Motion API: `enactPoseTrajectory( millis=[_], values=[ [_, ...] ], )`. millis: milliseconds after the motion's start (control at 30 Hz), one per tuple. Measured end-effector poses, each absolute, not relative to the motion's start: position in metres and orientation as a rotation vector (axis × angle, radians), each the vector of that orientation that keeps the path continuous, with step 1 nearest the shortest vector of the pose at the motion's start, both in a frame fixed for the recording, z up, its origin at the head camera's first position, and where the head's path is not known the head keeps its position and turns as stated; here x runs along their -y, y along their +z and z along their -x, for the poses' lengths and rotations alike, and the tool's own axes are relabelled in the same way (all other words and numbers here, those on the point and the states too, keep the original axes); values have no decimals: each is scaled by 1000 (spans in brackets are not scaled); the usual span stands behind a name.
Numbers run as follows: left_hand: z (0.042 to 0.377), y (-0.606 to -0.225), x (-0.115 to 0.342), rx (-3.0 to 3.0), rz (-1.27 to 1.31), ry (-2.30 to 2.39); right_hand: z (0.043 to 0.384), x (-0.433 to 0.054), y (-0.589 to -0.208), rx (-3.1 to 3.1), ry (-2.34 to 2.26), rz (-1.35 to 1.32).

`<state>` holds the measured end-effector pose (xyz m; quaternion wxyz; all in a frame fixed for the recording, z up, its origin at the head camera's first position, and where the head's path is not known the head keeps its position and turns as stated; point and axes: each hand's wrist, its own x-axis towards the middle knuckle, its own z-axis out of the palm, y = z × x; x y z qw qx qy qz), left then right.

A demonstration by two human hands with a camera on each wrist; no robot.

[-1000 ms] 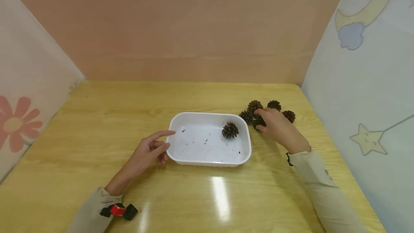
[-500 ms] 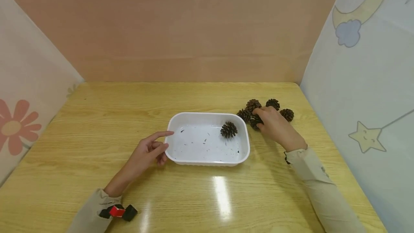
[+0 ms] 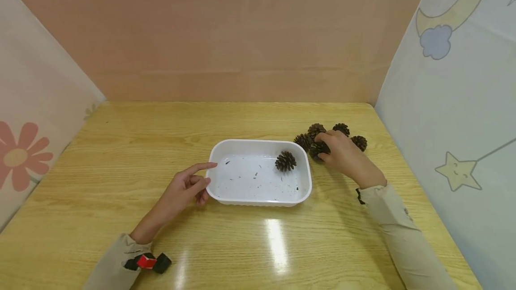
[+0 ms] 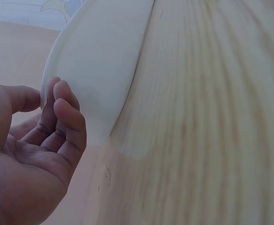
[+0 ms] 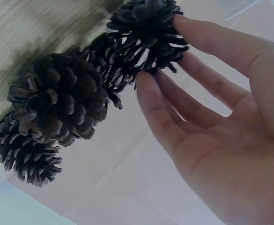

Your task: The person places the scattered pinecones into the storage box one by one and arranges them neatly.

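My left hand (image 3: 179,191) holds the left rim of a white plastic tray (image 3: 260,202), index finger over the edge and thumb at it. In the left wrist view, several fingers (image 4: 70,115) curl against the tray's outer wall (image 4: 99,61). A brown pine cone (image 3: 285,161) lies at the right inside the tray. Just right of the tray, my right hand (image 3: 346,158) grips a dark pine cone (image 3: 317,150) between thumb and fingers. The right wrist view shows fingertips at the scales of this pine cone (image 5: 146,37), with other cones beside it.
Around the right hand sit more pine cones (image 3: 316,130), partly overlapped by it. One cone (image 3: 359,142) lies to its right. Small dark scraps dot the tray floor. Behind the wooden table (image 3: 161,124) rises a brown backdrop (image 3: 242,35), with printed side panels (image 3: 463,115) left and right.
The gripped pine cone and the cone at its left have shifted slightly left, toward the tray. The left hand keeps its place at the rim.
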<state>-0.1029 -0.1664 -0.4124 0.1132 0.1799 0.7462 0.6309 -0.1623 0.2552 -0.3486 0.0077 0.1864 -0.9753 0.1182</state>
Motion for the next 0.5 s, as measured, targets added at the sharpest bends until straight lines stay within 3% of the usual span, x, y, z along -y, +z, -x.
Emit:
enactPoseTrajectory(
  millis=[500],
  values=[
    [102, -410, 167, -2186, -548, 1854, 152, -248, -334, 2928, 463, -680]
  ],
)
